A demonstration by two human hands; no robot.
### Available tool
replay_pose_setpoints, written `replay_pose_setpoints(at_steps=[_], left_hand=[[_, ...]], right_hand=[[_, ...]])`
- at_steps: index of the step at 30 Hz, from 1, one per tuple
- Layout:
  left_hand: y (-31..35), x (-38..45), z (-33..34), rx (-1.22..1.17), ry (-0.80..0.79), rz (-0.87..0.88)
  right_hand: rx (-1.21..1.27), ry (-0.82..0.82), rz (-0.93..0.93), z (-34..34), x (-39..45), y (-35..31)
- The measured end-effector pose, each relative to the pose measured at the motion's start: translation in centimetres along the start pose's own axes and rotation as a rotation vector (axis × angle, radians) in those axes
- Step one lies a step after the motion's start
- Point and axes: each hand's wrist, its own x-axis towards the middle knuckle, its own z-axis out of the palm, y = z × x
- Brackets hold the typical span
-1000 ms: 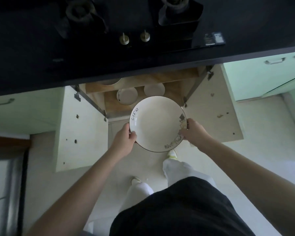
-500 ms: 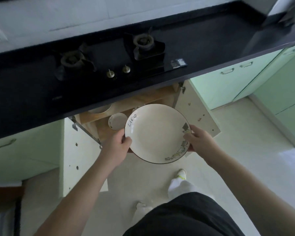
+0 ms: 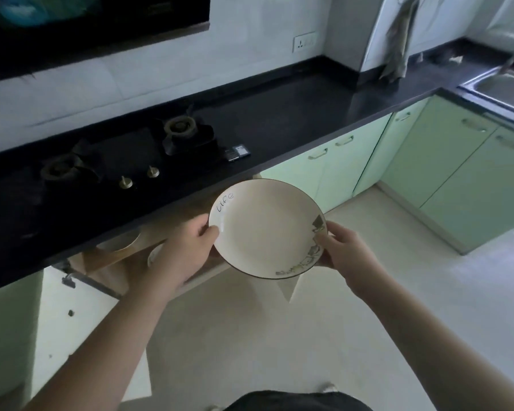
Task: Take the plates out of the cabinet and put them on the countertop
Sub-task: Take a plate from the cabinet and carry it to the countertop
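The plate [image 3: 264, 226] is held between the left hand [image 3: 187, 250] and right hand [image 3: 346, 252], just before the countertop [image 3: 294, 114] front edge, with the hob [image 3: 125, 155] behind-left, the open cabinet [image 3: 116, 262] below, and the sink [image 3: 505, 87] at the far right corner

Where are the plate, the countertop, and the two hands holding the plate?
plate [image 3: 264, 226], head view, on its bare cream centre.
countertop [image 3: 294, 114], head view, on bare black surface right of the stove.
left hand [image 3: 184, 253], head view, back of hand.
right hand [image 3: 347, 250], head view, back of hand.
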Motion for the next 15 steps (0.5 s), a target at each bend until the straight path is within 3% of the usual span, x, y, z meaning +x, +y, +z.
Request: replay_pose_setpoints(at_steps=[8,15], left_hand=[[10.3,3.2,10.5,-0.122,0.007,0.046],[15.5,7.2,15.3,-0.266,0.034,0.059]], right_hand=[[0.001,0.115,-0.083,-13.4,1.8,-2.7],[0.04,0.151,-0.119,-20.1,4.8,-4.8]])
